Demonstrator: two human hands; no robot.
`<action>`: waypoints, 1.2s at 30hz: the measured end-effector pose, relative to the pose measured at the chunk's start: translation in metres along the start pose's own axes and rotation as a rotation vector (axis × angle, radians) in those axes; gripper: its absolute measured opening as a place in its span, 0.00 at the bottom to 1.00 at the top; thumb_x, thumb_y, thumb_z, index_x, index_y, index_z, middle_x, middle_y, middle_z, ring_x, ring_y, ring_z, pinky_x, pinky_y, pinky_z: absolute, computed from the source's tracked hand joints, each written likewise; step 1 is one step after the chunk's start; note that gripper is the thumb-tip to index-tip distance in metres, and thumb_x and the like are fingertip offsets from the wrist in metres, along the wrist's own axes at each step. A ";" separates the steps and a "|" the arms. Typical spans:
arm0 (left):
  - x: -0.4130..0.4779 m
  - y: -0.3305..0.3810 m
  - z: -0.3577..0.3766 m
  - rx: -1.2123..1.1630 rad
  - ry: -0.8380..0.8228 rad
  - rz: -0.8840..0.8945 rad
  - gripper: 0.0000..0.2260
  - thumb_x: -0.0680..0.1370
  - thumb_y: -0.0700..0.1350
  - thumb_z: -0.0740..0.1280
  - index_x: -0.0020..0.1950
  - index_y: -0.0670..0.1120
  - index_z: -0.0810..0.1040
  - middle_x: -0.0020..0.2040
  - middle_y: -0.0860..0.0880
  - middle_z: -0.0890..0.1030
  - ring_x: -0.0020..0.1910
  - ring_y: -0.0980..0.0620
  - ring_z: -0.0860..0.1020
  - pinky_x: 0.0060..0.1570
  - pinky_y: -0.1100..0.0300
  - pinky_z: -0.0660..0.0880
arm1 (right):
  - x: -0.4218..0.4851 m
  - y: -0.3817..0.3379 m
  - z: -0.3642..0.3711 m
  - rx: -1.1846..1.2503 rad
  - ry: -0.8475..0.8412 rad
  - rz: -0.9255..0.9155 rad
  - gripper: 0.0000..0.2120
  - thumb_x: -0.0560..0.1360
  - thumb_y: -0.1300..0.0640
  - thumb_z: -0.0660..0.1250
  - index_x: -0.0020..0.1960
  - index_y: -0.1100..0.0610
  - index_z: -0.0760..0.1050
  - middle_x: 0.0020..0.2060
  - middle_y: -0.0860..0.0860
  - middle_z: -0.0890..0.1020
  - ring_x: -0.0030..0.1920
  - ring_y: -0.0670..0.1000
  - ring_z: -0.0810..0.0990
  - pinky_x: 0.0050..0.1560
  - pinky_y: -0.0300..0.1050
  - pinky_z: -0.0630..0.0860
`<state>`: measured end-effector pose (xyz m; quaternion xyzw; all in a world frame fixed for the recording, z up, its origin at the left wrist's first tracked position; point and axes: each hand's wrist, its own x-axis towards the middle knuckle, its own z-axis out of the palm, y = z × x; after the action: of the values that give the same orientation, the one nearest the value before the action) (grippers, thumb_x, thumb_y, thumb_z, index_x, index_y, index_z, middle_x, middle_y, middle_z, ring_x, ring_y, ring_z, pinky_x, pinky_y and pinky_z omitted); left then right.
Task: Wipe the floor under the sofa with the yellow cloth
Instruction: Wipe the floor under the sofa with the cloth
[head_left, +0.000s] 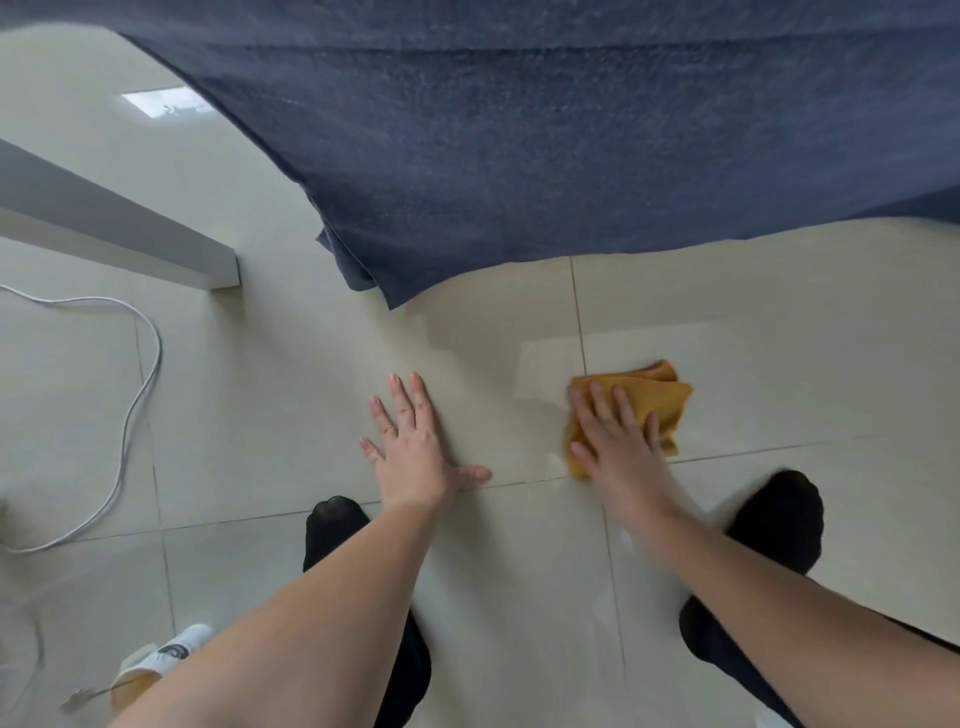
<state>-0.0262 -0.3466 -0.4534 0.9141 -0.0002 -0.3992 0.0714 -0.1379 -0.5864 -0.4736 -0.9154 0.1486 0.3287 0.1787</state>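
On the floor (519, 597), right hand (618, 447) flat on yellow cloth (654, 400)

Bare forearms, no sleeves in view, thin rings on two fingers of left hand (415, 447), right hand (618, 447) ringless, sheer black stockings (337, 525) on both legs

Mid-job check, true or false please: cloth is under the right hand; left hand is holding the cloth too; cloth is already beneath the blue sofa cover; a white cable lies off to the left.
1. The yellow cloth lies under the right hand. True.
2. The left hand also holds the cloth. False: it rests flat on bare floor, apart from the cloth.
3. The cloth is beneath the blue sofa cover. False: it lies on open tile before the cover's edge.
4. A white cable lies to the left. True.
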 end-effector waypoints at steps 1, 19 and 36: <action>0.000 0.000 0.001 -0.003 0.002 0.003 0.74 0.61 0.70 0.80 0.81 0.53 0.23 0.82 0.51 0.26 0.83 0.38 0.33 0.79 0.28 0.49 | 0.002 -0.015 0.008 -0.011 0.025 -0.050 0.33 0.86 0.43 0.52 0.83 0.40 0.36 0.83 0.41 0.41 0.84 0.54 0.42 0.79 0.71 0.49; -0.005 0.059 -0.030 -0.132 0.257 0.123 0.19 0.81 0.62 0.65 0.68 0.57 0.81 0.61 0.54 0.86 0.60 0.49 0.82 0.56 0.56 0.76 | 0.031 0.014 -0.076 0.197 0.501 -0.088 0.10 0.78 0.55 0.72 0.58 0.54 0.85 0.46 0.57 0.87 0.47 0.60 0.85 0.48 0.51 0.83; 0.023 0.117 -0.037 -0.232 0.075 0.296 0.12 0.82 0.42 0.68 0.65 0.48 0.80 0.58 0.48 0.84 0.57 0.46 0.82 0.55 0.53 0.81 | 0.078 0.019 -0.125 0.100 0.047 -0.142 0.07 0.78 0.53 0.71 0.53 0.47 0.74 0.51 0.48 0.78 0.53 0.53 0.78 0.52 0.53 0.80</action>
<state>0.0227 -0.4585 -0.4304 0.9040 -0.0861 -0.3471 0.2342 -0.0189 -0.6682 -0.4390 -0.9210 0.1038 0.2856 0.2437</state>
